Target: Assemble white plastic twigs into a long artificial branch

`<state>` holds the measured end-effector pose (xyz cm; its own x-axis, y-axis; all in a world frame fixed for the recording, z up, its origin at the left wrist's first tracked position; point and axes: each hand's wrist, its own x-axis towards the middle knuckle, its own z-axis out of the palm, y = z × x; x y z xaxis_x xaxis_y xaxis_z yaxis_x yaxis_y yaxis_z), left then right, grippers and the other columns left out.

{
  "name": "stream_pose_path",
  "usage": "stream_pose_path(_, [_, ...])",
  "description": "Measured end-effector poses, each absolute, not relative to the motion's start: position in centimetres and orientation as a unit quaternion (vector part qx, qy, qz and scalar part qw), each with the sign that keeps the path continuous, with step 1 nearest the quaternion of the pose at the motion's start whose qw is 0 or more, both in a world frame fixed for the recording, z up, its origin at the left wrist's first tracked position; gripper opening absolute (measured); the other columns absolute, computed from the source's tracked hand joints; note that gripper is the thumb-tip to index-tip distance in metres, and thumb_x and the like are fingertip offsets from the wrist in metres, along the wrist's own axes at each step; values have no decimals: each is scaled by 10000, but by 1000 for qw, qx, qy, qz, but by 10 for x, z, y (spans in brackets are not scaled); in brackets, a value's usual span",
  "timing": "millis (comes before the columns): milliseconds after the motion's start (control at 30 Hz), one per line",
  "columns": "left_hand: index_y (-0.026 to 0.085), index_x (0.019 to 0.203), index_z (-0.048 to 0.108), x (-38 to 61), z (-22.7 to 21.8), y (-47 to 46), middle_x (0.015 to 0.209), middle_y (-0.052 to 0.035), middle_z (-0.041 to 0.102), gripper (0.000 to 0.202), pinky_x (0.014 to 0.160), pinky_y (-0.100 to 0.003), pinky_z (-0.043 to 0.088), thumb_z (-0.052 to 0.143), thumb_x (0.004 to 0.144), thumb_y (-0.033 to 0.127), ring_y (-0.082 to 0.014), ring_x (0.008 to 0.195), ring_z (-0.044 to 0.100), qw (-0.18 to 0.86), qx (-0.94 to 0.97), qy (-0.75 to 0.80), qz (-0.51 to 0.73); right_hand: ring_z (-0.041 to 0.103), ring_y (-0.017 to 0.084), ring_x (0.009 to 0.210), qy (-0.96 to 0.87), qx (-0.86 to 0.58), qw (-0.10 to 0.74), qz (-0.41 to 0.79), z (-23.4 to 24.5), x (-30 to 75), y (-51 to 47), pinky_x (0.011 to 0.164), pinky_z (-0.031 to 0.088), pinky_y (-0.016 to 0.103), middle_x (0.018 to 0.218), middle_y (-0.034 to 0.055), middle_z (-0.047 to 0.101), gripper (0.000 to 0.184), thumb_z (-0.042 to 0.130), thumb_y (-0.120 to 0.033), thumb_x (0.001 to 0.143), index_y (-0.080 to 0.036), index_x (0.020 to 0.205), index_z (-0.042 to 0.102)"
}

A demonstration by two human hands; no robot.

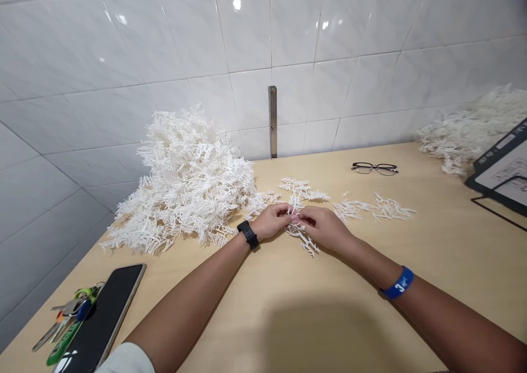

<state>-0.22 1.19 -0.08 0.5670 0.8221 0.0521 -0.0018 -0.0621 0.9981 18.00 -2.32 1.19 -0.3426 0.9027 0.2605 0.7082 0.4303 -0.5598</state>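
Observation:
Both hands meet over the middle of the table, fingers pinched together around a white branching plastic sprig (307, 241). My left hand (272, 220), with a black watch at its wrist, grips the sprig from the left. From the right, my right hand (323, 226) pinches the same piece close by; a blue band circles that forearm. The fingertips partly hide where the sprig is held. Several loose white sprigs (300, 187) lie just beyond the hands, and others (389, 208) lie to the right. A big heap of white sprigs (193, 181) rises at the left.
A phone (102, 312) and keys (68, 312) lie at the front left. Glasses (374, 168) rest near the back edge. At the right are another white heap (473, 126) and a dark-framed board (504, 167). A metal bracket (273, 121) is fixed to the tiled wall.

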Motion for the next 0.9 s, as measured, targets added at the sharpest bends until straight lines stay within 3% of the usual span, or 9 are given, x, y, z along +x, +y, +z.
stream_pose_path(467, [120, 801, 576, -1, -6, 12, 710, 3, 542, 339, 611, -236, 405, 688, 752, 436, -97, 625, 487, 579, 664, 324, 346, 491, 143, 632, -788, -461, 312, 264, 6, 183, -19, 589, 325, 250, 663, 15, 583, 284, 492, -329, 888, -166, 688, 612])
stream_pose_path(700, [139, 774, 547, -2, -3, 12, 701, 13, 523, 250, 642, -234, 379, 598, 820, 379, -107, 658, 463, 510, 732, 322, 318, 376, 112, 553, -792, -444, 305, 287, 5, 184, -19, 531, 263, 250, 566, -25, 430, 362, 499, -357, 878, -173, 568, 464])
stream_pose_path(900, [140, 779, 546, -6, -5, 15, 749, -4, 531, 294, 694, -253, 376, 569, 844, 426, -131, 726, 468, 483, 770, 295, 294, 356, 110, 567, -810, -403, 300, 302, 4, 185, -18, 551, 265, 255, 583, -31, 397, 345, 489, -337, 875, -178, 573, 436])
